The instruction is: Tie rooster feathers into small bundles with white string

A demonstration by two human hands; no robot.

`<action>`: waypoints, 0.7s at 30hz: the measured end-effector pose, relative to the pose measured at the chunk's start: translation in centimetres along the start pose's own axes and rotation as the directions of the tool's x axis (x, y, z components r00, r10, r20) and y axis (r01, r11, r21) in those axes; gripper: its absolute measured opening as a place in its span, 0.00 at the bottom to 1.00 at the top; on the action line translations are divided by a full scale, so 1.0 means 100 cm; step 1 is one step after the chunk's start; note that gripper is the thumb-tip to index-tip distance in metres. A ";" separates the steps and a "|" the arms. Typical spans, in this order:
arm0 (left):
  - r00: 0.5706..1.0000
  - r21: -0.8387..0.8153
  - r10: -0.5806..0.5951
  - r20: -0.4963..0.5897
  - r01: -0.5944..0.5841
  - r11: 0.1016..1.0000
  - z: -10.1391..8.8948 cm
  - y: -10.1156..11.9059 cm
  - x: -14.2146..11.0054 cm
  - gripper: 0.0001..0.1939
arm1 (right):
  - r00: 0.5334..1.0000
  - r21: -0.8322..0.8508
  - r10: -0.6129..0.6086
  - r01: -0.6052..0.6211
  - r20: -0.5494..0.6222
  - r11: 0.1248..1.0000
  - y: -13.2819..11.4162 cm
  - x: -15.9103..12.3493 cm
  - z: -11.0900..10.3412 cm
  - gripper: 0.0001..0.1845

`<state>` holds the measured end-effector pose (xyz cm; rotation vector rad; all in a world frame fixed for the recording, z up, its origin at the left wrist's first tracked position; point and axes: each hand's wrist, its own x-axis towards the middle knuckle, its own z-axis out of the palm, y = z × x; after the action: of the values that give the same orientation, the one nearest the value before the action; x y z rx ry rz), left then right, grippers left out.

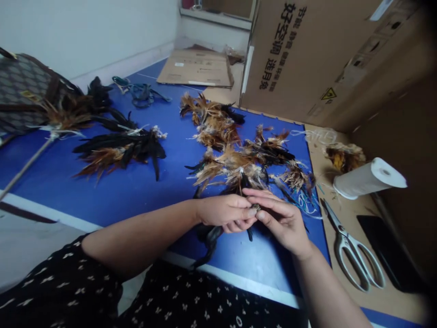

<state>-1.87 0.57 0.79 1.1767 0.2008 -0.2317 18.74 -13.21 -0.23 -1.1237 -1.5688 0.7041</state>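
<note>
My left hand (227,213) is closed around a small bundle of feathers, its dark feathers (209,239) trailing out below the hand over the blue table. Thumb and fingers of my right hand (285,223) pinch at the pale quill end (256,207) of that bundle, meeting the left fingertips. Most of the bundle is hidden inside the hands. Just beyond them lies a pile of brown and black feather bunches (228,159), some tied with white string.
At the left are a black-and-brown feather bunch (126,148) and a feather-tipped stick (29,164) by a patterned bag (23,91). Scissors (351,250), a thread spool (362,177) and a black phone-like slab (385,250) lie right. A large cardboard box (307,59) stands behind.
</note>
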 end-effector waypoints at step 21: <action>0.863 -0.190 0.277 -0.423 -0.384 0.904 0.004 -0.017 0.021 0.24 | 0.969 -0.660 -0.144 -0.024 -0.199 0.750 -0.014 -0.013 -0.068 0.15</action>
<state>-0.33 -0.54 -1.19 0.9552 0.3583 0.3344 24.80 -15.65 2.45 -1.5924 -1.6750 -0.0765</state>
